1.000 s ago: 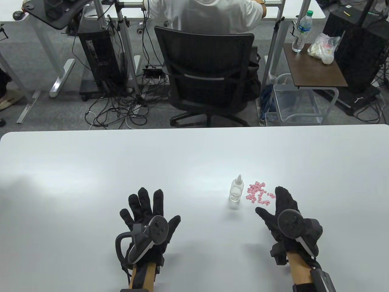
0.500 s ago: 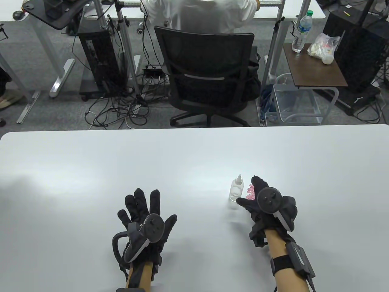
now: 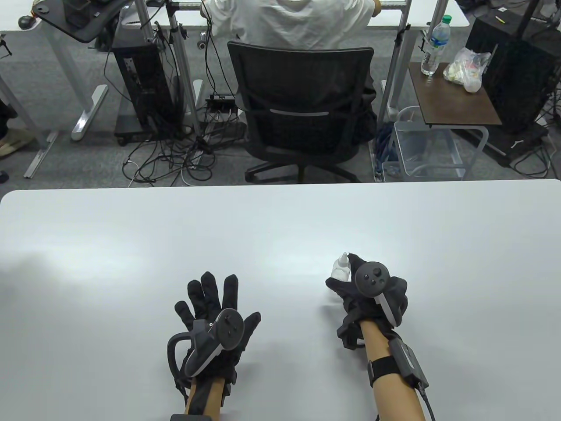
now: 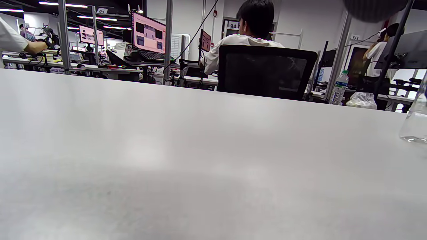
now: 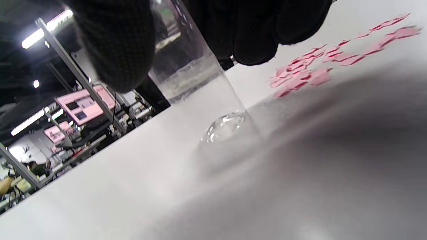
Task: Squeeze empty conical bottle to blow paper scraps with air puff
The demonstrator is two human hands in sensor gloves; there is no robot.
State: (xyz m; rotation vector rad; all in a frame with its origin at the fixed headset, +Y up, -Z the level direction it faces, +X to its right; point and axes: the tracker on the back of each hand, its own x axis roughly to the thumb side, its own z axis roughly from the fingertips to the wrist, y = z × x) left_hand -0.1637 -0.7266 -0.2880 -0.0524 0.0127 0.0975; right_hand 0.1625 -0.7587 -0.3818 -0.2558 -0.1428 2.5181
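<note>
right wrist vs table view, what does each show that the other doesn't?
Right wrist only: pink scraps lying beside the bottle, and the bottle's base standing on the table.
Table view only: the left hand flat on the table, apart from the bottle, and the white nozzle.
Both: the right hand wrapped around the clear bottle.

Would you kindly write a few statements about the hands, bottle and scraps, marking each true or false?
1. The right hand grips the conical bottle. True.
2. The bottle is lifted high off the table. False: its base is at the surface.
3. The left hand holds the paper scraps. False: it lies flat, fingers spread.
4. The scraps are pink. True.
5. The bottle holds blue liquid. False: it looks clear and empty.
</note>
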